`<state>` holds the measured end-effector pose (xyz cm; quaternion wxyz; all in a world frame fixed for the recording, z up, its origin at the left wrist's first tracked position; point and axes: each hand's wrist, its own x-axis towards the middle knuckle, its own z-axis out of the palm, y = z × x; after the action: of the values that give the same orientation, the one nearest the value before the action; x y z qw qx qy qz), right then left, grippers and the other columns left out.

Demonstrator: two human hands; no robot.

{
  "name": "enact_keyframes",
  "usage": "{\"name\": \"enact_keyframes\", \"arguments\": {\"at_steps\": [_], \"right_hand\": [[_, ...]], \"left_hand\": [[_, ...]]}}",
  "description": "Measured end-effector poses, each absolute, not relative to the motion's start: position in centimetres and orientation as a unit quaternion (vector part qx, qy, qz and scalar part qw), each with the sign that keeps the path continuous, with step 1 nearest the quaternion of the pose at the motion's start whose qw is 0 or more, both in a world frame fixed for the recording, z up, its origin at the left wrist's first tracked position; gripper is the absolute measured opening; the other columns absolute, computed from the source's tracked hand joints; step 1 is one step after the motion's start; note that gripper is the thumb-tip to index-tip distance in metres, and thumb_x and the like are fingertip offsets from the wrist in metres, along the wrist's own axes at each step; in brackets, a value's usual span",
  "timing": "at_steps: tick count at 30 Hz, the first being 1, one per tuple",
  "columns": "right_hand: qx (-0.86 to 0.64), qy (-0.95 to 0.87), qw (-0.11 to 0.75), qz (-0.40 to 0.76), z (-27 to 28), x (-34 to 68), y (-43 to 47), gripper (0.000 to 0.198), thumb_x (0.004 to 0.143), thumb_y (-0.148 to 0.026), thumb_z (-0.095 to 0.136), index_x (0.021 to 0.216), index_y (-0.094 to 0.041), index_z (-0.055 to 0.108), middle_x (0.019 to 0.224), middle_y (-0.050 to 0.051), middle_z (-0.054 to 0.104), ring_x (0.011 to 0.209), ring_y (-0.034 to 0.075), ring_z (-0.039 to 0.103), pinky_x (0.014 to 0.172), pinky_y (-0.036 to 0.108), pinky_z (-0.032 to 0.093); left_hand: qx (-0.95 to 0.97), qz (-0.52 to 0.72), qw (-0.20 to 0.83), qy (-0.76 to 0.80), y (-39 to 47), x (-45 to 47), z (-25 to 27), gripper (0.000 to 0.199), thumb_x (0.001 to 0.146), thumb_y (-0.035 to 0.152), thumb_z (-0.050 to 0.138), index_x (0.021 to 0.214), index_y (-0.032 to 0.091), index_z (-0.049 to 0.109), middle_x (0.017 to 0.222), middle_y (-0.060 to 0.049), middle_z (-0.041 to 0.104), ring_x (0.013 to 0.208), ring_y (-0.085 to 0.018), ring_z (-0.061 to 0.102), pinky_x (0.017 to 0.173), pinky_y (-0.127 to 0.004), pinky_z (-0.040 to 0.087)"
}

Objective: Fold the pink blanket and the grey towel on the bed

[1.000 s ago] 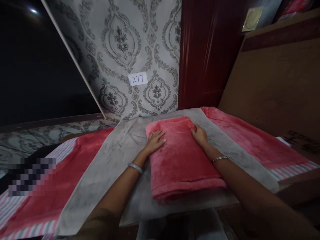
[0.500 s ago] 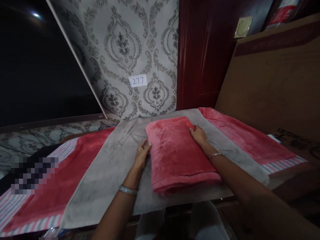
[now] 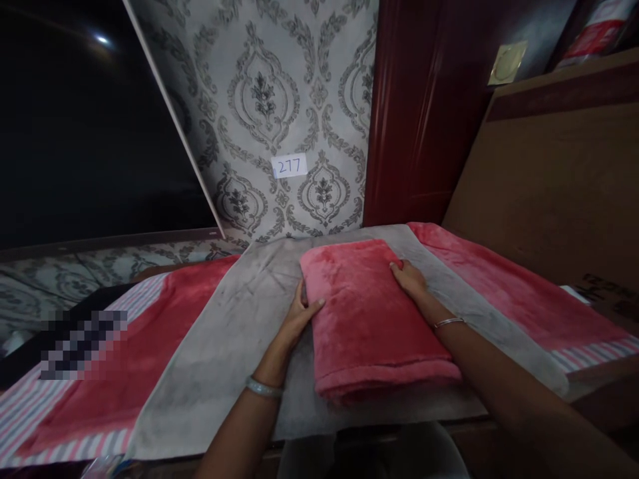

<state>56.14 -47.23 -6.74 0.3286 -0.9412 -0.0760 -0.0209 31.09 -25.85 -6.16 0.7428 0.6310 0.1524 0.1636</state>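
A red-pink plush blanket (image 3: 372,313), folded into a thick rectangular bundle, lies on a grey cloth (image 3: 219,346). My left hand (image 3: 301,314) is at its left edge, thumb over the top surface and the other fingers along the side, partly hidden. On the opposite edge, toward the far corner, my right hand (image 3: 410,278) grips the bundle with the thumb on top; its other fingers are mostly out of sight. Layered folds show at the blanket's near end.
Red cloth with striped borders (image 3: 164,352) spreads out beneath the grey cloth on both sides. A large dark screen (image 3: 100,133) stands at the left. A cardboard box (image 3: 559,179) leans at the right. Behind is a patterned wall with a paper label "277" (image 3: 289,165).
My left thumb has come over onto the blanket's top edge. My right hand keeps its place on the far right edge. The whole view has shifted slightly, so everything appears farther right.
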Motion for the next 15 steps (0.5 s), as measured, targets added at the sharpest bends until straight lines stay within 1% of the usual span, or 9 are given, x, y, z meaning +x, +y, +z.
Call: {"name": "enact_keyframes", "arguments": {"at_steps": [3, 5, 8, 11, 13, 15], "right_hand": [[-0.934, -0.080, 0.347, -0.022, -6.9, 56.4, -47.4, 0.054, 0.095, -0.047, 0.048, 0.132, -0.010, 0.061, 0.120, 0.023, 0.069, 0.114, 0.033, 0.066, 0.094, 0.042, 0.050], [-0.926, -0.083, 0.366, -0.024, -7.0, 56.5, -47.5, 0.055, 0.093, -0.047, 0.050, 0.134, -0.011, 0.060, 0.122, 0.022, 0.068, 0.116, 0.032, 0.064, 0.096, 0.041, 0.049], [-0.912, -0.090, 0.401, -0.019, -6.5, 56.4, -47.8, 0.056, 0.091, -0.045, 0.055, 0.134, -0.009, 0.060, 0.124, 0.021, 0.068, 0.116, 0.031, 0.064, 0.096, 0.041, 0.050], [-0.892, -0.107, 0.439, 0.002, -5.6, 56.0, -48.3, 0.049, 0.089, -0.042, 0.058, 0.126, -0.010, 0.065, 0.115, 0.018, 0.072, 0.104, 0.027, 0.069, 0.088, 0.038, 0.054], [-0.878, -0.123, 0.461, 0.019, -4.7, 55.5, -48.8, 0.041, 0.088, -0.043, 0.059, 0.116, -0.015, 0.070, 0.102, 0.013, 0.076, 0.091, 0.025, 0.071, 0.079, 0.036, 0.057], [-0.868, -0.141, 0.475, 0.030, -3.8, 54.9, -49.4, 0.035, 0.086, -0.043, 0.062, 0.107, -0.017, 0.073, 0.089, 0.010, 0.076, 0.080, 0.024, 0.071, 0.071, 0.036, 0.058]], "left_hand": [[0.643, 0.160, 0.736, 0.138, -26.1, 30.9, -6.1, 0.142, 0.054, 0.058, 0.092, 0.163, 0.024, 0.007, 0.128, -0.013, 0.069, 0.108, -0.030, 0.070, 0.095, -0.042, 0.057], [0.651, 0.167, 0.729, 0.128, -26.2, 30.7, -6.1, 0.141, 0.055, 0.058, 0.091, 0.163, 0.026, 0.006, 0.135, -0.014, 0.064, 0.116, -0.031, 0.067, 0.100, -0.042, 0.055], [0.649, 0.171, 0.732, 0.117, -26.3, 30.5, -6.0, 0.138, 0.058, 0.055, 0.090, 0.163, 0.027, 0.005, 0.144, -0.014, 0.058, 0.126, -0.031, 0.061, 0.107, -0.043, 0.051], [0.632, 0.165, 0.749, 0.109, -26.5, 30.4, -6.0, 0.136, 0.060, 0.052, 0.091, 0.163, 0.028, 0.005, 0.153, -0.014, 0.050, 0.135, -0.032, 0.054, 0.113, -0.043, 0.045], [0.625, 0.176, 0.753, 0.108, -26.6, 30.4, -6.2, 0.132, 0.060, 0.050, 0.091, 0.162, 0.029, 0.010, 0.158, -0.013, 0.043, 0.140, -0.031, 0.048, 0.116, -0.040, 0.042], [0.634, 0.187, 0.742, 0.113, -27.0, 30.5, -6.5, 0.127, 0.061, 0.049, 0.090, 0.162, 0.029, 0.016, 0.161, -0.011, 0.039, 0.144, -0.029, 0.044, 0.116, -0.038, 0.041]]}}
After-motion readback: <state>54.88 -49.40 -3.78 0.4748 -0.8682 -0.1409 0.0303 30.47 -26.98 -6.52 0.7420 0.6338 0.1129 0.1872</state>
